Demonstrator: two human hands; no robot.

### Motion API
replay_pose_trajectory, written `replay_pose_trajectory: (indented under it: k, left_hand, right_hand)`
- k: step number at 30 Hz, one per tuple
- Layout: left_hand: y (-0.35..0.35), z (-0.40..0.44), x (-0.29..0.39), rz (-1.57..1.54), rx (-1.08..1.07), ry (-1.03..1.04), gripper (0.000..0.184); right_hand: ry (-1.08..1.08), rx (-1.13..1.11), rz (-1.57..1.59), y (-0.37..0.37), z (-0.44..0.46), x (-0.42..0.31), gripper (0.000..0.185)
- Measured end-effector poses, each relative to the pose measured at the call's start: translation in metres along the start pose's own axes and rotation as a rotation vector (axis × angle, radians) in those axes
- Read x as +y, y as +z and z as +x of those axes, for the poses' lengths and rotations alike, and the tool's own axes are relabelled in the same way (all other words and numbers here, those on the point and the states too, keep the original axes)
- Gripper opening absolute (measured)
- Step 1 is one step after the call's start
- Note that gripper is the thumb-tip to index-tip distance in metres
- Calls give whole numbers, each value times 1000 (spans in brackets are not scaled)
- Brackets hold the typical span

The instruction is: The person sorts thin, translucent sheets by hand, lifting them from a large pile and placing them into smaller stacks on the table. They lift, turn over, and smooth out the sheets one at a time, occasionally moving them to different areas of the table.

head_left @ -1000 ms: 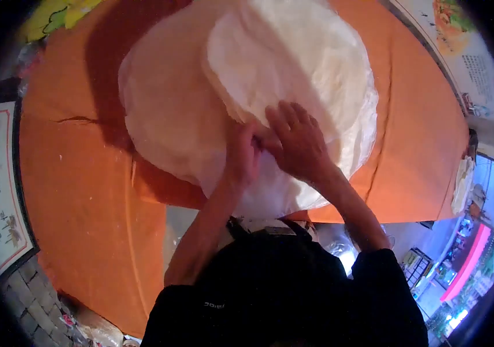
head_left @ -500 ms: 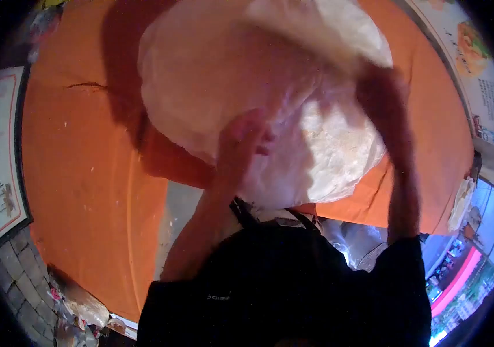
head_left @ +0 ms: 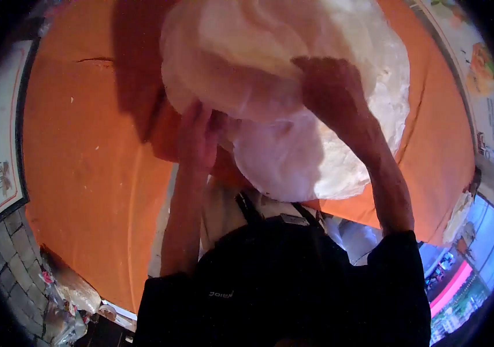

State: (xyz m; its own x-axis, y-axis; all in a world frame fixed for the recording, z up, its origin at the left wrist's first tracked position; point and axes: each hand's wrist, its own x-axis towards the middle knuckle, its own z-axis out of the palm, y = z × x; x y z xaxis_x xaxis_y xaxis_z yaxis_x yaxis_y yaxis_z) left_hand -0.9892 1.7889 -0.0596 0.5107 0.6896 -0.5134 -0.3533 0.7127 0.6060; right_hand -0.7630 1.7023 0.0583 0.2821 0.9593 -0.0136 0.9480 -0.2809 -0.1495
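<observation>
A big, thin, whitish round sheet (head_left: 279, 159), soft and slightly see-through, lies in overlapping layers in front of me. Its upper layer is folded, with an edge running across the middle; what it is made of I cannot tell. My left hand (head_left: 199, 136) is at the left edge of the sheet, fingers pointing away from me and closed on the rim. Over the right part of the sheet, my right hand (head_left: 333, 89) is bent down, its fingers pressed together on the upper layer. Its fingertips are in shadow.
An orange cloth (head_left: 91, 191) covers the table under the sheet. To the left stands a framed sign (head_left: 1, 139) with handwriting, and to the right a printed board (head_left: 492, 110). Plastic bags (head_left: 65, 324) lie at lower left, beside grey paving (head_left: 19, 260).
My left hand has moved left to the sheet's edge. My right hand has come left and slightly down. The sheet's upper layer now shows a fold across the middle.
</observation>
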Motion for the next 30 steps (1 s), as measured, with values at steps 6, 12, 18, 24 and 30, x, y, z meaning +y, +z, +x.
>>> replay_pose_trajectory:
  k: [6,12,18,24,30]
  left_hand:
    - [8,13,8,58,-4,-24,23]
    - [17,42,16,258,-39,-140,22]
    - [16,47,3,72,-103,-182,20]
    - [57,-12,0,666,-262,227,26]
    - [34,-43,-29,3,-208,-305,32]
  right_hand:
    - [-46,-65,66,41,6,-31,26]
    - [-79,-55,178,36,26,-57,18]
    - [-2,215,303,63,3,-69,42]
    - [141,191,325,5,-11,-61,38]
    - [-44,155,-97,-20,-1,27,17]
